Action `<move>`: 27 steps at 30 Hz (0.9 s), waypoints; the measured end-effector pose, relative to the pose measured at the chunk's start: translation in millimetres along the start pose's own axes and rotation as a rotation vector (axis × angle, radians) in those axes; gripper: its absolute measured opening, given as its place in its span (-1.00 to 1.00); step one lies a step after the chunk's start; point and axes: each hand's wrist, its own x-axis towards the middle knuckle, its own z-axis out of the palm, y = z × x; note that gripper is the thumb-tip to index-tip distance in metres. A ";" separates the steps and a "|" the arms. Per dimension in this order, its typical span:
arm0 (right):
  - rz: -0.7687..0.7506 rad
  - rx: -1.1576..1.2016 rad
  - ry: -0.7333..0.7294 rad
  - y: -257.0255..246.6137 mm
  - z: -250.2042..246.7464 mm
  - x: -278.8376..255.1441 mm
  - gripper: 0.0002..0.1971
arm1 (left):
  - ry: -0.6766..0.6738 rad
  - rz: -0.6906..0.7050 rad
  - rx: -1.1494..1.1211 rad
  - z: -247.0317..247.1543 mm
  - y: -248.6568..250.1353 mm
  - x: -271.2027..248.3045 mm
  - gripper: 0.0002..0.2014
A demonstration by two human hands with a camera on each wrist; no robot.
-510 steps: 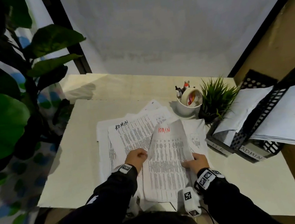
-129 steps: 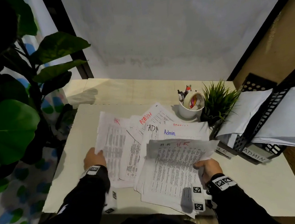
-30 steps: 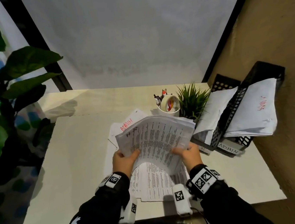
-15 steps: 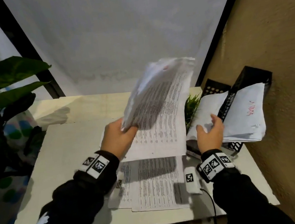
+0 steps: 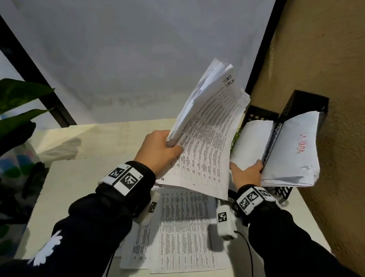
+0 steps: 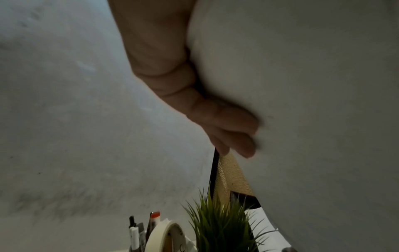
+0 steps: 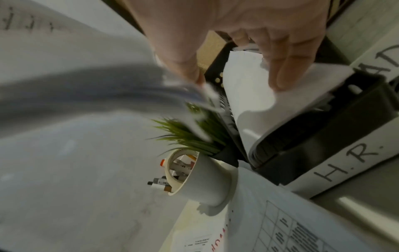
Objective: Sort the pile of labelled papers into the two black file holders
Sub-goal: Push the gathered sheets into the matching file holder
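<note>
White sheaf of papers w/ dense black tabular print, "H.R." in black marker at top corner. Loose sheets on desk, below the sheaf: white, same black table print; one in right wrist view has red lettering. File holders right of sheaf: black w/ perforated dot pattern, white label strips w/ black handwritten "H.R."; white papers inside, rightmost stack marked in red. Sleeves: black, white splash print on left one. Wristbands: white w/ black square-code markers. Grass plant behind sheaf: green. Cup: white; cream tape roll. Desk cream. Wall right of holders: tan, speckled.
</note>
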 end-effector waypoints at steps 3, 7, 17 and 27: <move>0.129 0.030 -0.068 -8.1 -2.4 7.0 0.04 | -0.009 -0.028 0.001 5.2 -0.7 2.5 -0.77; 0.331 0.084 -0.208 -10.5 -4.0 15.1 0.02 | 0.011 -0.046 -0.032 4.8 0.0 1.9 -0.80; 0.175 0.195 -0.230 -7.5 -18.7 6.0 -0.38 | 0.032 -0.061 -0.044 0.4 7.3 3.9 -0.80; -0.490 -0.164 -0.036 -39.6 -57.0 -0.8 -0.70 | -0.076 0.170 0.345 33.2 87.7 40.6 -0.84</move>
